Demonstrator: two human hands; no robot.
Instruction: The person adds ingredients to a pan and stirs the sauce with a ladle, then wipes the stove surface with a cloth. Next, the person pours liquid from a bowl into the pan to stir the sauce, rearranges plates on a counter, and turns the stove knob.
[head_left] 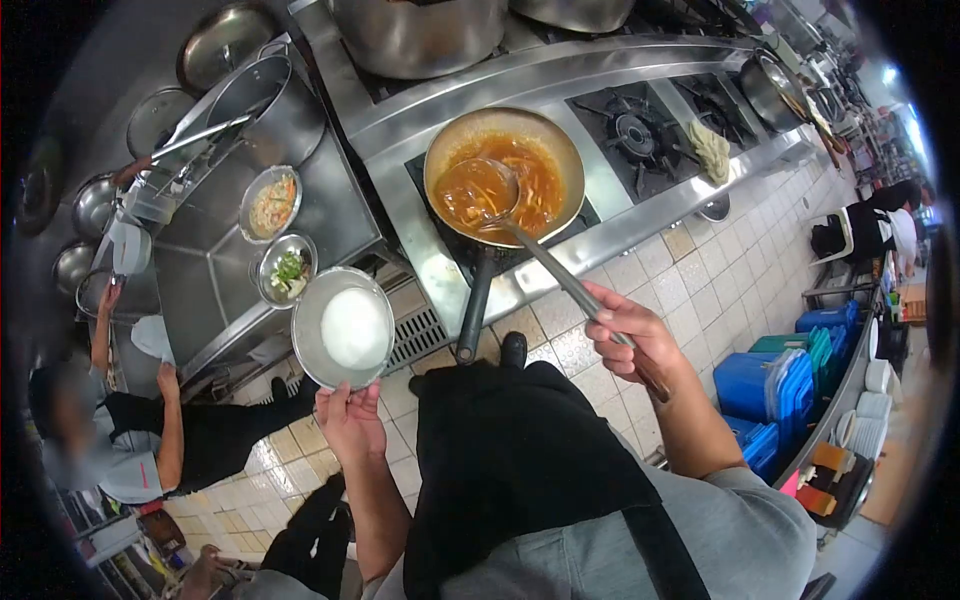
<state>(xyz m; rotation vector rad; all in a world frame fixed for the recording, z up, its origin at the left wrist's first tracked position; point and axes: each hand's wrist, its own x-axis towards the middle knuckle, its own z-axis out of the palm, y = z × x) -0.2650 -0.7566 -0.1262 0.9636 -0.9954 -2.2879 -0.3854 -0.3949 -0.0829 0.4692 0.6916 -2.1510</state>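
Observation:
My left hand point(350, 418) grips the near rim of a metal bowl point(308, 345). A white substance point(357, 328) lies in it; I cannot tell whether it is liquid or powder. My right hand point(632, 335) is wrapped around the long handle of a ladle point(560, 272). The ladle's head rests in an orange-brown sauce point(540, 195) with pale strips in it. This sauce fills the bottom of a frying pan point(570, 165) on the stove, and the pan's dark handle point(476, 310) points toward me, untouched.
On the steel counter point(225, 265) at left stand a bowl of shredded vegetables point(270, 205), a bowl of chopped greens point(288, 272) and a deep pot point(290, 125). A co-worker point(120, 420) stands at left. A cloth point(710, 152) lies by the right burner point(632, 132). Blue bins point(760, 390) are at right.

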